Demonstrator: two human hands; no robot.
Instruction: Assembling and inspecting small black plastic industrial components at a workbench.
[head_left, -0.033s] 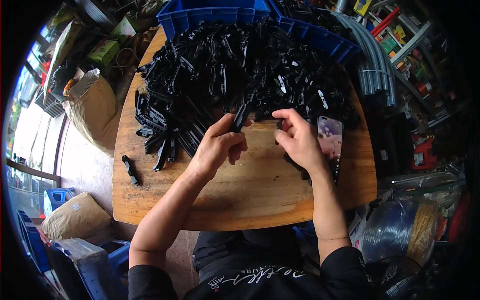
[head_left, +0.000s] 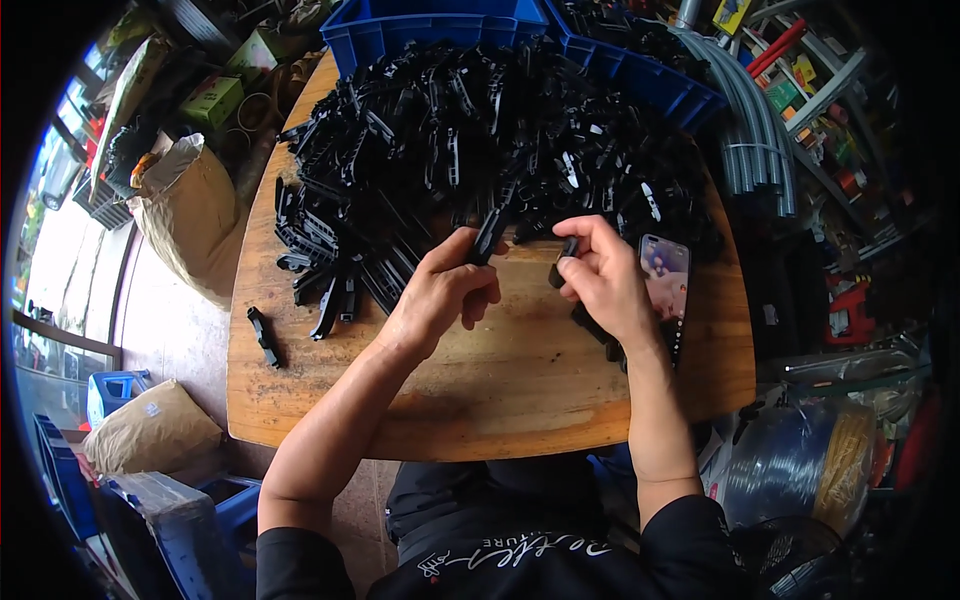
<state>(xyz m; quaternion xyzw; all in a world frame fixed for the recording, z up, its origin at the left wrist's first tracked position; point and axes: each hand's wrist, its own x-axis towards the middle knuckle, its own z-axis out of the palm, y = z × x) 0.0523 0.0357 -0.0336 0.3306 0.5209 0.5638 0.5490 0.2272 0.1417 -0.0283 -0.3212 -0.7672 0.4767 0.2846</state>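
My left hand (head_left: 446,290) is closed around a long, narrow black plastic part (head_left: 489,234), which slants up and away towards the pile. Facing it, my right hand (head_left: 606,277) pinches a small black piece (head_left: 562,266) between thumb and fingers. A gap separates the two held pieces, with bare wood showing below. Just beyond both hands spreads a large heap of black plastic parts (head_left: 455,150). Partly hidden beneath my right hand, more dark pieces (head_left: 597,330) lie on the wooden table (head_left: 480,400).
A phone (head_left: 665,275) with a lit screen lies right of my right wrist. One loose black part (head_left: 263,337) rests near the table's left edge. Blue crates (head_left: 430,32) stand at the far side. Beside the table are a paper sack (head_left: 185,220) and grey pipes (head_left: 745,140).
The small piece in my right hand has tilted and shows more between the fingers. My left hand keeps its grip on the long part, and the whole view has shifted slightly.
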